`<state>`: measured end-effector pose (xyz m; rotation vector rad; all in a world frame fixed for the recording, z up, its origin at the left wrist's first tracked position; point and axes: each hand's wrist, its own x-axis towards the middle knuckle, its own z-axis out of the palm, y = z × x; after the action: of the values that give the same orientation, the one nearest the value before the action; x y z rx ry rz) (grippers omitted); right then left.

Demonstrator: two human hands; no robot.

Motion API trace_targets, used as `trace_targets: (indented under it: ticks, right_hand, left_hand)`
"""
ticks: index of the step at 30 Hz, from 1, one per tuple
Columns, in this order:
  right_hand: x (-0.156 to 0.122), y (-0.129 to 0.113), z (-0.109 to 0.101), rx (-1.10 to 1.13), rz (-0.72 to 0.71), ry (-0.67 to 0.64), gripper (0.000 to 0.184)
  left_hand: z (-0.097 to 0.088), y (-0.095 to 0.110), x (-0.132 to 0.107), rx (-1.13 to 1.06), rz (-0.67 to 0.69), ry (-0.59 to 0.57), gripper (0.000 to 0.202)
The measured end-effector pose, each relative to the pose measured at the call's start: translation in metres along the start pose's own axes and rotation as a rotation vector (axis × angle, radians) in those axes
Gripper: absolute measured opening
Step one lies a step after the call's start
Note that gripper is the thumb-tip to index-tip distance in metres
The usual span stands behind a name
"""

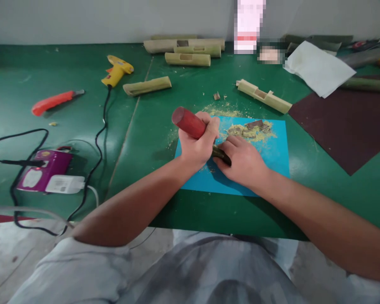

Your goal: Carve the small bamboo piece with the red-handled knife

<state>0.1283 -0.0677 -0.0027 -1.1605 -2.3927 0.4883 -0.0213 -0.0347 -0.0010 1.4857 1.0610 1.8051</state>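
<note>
My left hand (198,141) is closed around a tool with a thick red wooden handle (188,122); its working end is hidden by the hand. Close beside it, my right hand (243,158) grips a dark green piece of bamboo (221,154), pressing it down over a blue sheet (240,185). Most of that bamboo is covered by my fingers. Pale shavings and a few brownish chips (255,125) lie on the sheet's far part, just beyond my right hand.
Cut bamboo pieces (187,60) lie at the back, another (264,97) at right beside dark brown sheet (342,131) and white paper (319,67). On the left are a yellow glue gun (116,71), red utility knife (52,103), and purple power strip (52,166) with cords.
</note>
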Motion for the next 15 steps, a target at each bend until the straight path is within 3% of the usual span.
trace_targets:
  ticks: [9, 15]
  right_hand:
    - [-0.0010, 0.0000, 0.0009, -0.010, -0.001, 0.022, 0.010]
    - [-0.0015, -0.0029, 0.0003, -0.058, 0.008, -0.005, 0.013]
  left_hand:
    - [-0.0050, -0.0062, 0.0010, 0.025, 0.094, -0.048, 0.055]
    - [-0.0044, -0.0042, -0.0002, -0.043, 0.058, 0.018, 0.050]
